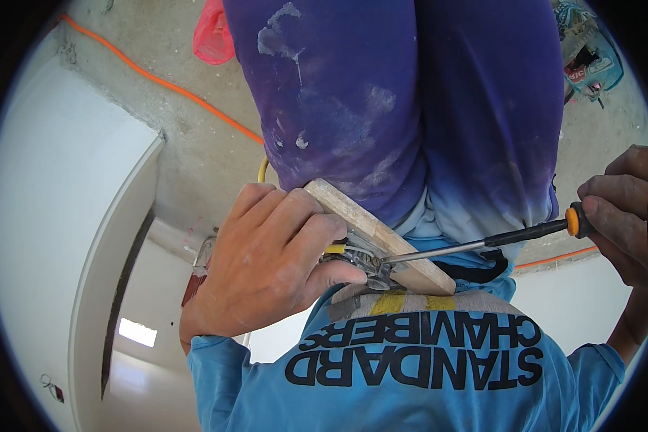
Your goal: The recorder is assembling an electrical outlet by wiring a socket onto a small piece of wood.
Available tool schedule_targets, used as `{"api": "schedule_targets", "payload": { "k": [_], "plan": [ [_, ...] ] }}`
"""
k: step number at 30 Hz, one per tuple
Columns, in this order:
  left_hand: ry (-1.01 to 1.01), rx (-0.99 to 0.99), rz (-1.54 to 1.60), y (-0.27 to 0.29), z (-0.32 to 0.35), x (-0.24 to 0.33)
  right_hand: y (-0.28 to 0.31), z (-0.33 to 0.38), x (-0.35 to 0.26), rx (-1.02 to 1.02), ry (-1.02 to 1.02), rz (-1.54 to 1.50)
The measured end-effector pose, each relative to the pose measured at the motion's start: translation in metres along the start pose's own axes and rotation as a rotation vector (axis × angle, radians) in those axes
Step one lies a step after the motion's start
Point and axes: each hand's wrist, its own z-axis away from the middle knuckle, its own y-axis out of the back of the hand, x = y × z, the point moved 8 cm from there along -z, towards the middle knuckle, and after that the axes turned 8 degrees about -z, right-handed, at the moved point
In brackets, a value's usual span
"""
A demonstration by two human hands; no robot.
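Observation:
My left hand [266, 248] is closed, with thumb and forefinger around a small metal fitting [373, 268] that has a yellow part. Part of the fitting is covered by the fingers, so its exact kind cannot be told. It lies against a pale wooden board [396, 241], which slants across my lap by the waist. My right hand [619, 212], at the right rim, is wrapped around the black and orange handle of a screwdriver [446, 252]. The screwdriver's long shaft points left, and its tip touches or nearly touches the fitting.
Purple trousers [331, 93] with pale smears and a blue shirt [410, 403] surround the work. An orange cable [165, 83] runs over the grey concrete floor [194, 122]. A red plastic bag [214, 36] lies at upper left, a teal bag [601, 68] at upper right. White walls [57, 180] stand left.

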Motion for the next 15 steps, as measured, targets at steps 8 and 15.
{"api": "schedule_targets", "payload": {
  "k": [8,15],
  "plan": [
    [-0.024,-0.021,0.108,-0.007,-0.004,-0.003,0.003,-0.009,0.006,0.032,-0.031,-0.018],
    [-0.124,-0.014,0.129,-0.017,-0.004,-0.006,0.006,-0.001,0.011,0.058,-0.069,-0.022]
  ]
}}
